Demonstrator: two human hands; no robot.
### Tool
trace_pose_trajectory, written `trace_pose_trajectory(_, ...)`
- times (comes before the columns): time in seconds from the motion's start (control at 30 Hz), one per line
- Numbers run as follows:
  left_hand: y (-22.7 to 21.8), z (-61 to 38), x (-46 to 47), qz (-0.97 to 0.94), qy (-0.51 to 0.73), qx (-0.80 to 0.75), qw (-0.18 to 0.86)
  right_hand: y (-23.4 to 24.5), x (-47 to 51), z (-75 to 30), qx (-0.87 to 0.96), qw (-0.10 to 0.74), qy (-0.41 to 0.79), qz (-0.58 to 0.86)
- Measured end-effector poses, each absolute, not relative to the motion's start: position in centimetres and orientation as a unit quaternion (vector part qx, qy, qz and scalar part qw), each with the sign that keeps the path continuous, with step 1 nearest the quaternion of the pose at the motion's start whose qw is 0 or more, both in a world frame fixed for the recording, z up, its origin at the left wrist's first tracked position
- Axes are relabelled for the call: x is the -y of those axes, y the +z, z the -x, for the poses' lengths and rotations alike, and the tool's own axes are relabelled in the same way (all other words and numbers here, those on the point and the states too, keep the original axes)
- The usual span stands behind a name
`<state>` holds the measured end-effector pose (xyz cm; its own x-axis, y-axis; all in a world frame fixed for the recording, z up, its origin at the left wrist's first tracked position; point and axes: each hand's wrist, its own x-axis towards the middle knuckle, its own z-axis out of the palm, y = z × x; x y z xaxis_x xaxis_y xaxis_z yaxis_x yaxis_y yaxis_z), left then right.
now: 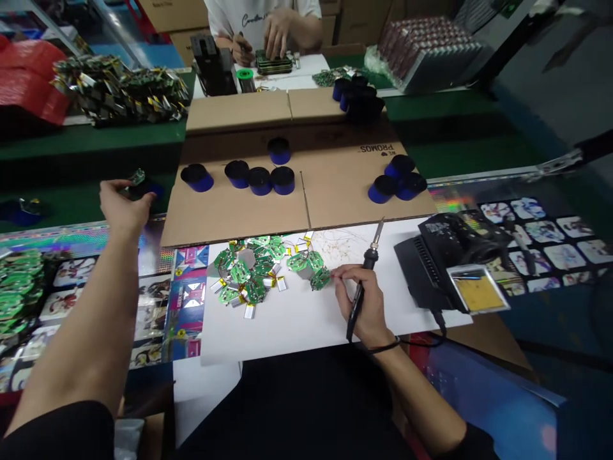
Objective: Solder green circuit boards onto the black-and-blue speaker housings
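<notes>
Out at the far left, my left hand (125,207) has its thumb and fingers around a dark blue round housing (152,190). A small green circuit board (138,177) shows at the top of that housing. My right hand (366,303) grips a soldering iron (357,305) with its tip pointing up and away. Its thumb and index fingertips are at the edge of a green circuit board (319,279) on the white sheet (306,326); whether they pinch it I cannot tell. Left of it lies a pile of green circuit boards (246,271) with small silver batteries (249,312).
Several blue housings (260,181) stand on the cardboard (335,153). A black soldering station (424,262) and a tray with a yellow sponge (479,291) sit at right. Circuit boards (19,287) are stacked at far left. Across the bench a person (263,25) handles stacked boards.
</notes>
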<state>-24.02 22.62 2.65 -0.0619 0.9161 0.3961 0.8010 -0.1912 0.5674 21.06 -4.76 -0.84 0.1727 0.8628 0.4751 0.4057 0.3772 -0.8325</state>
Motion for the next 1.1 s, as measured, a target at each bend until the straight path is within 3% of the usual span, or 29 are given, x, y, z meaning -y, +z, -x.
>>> trace_pose_trajectory(0.17, 3.6, 17.6, -21.4, -0.616, 0.472, -0.630, 0.009, 1.0, 4.4, -21.5, 0.563, 0.614, 0.227, 0.505)
trace_pose_trajectory(0.27, 3.4, 11.8, -20.1, -0.768, 0.368, -0.514, 0.102, 1.6, 4.3, -21.6, 0.560, 0.619, 0.233, 0.499)
trace_pose_trajectory(0.33, 2.7, 8.4, -19.4, -0.792, 0.346, -0.492, 0.104, 1.7, 4.4, -21.6, 0.563, 0.622, 0.238, 0.490)
trace_pose_trajectory(0.57, 1.3, 4.5, -18.1, -0.761, 0.390, -0.510, 0.093, 1.2, 5.6, -22.0, 0.560, 0.618, 0.251, 0.491)
trace_pose_trajectory(0.67, 2.5, 4.7, -15.8, -0.758, 0.384, -0.506, 0.148, 0.8, 6.1, -22.5, 0.563, 0.605, 0.256, 0.502)
trace_pose_trajectory(0.87, 3.9, 3.6, -6.1, -0.793, 0.289, -0.392, 0.367, 1.7, 6.2, -22.9, 0.565, 0.603, 0.289, 0.484)
trace_pose_trajectory(1.1, 1.8, 1.3, 1.0, -0.806, 0.210, -0.321, 0.451, 2.5, 6.2, -23.2, 0.580, 0.568, 0.359, 0.460)
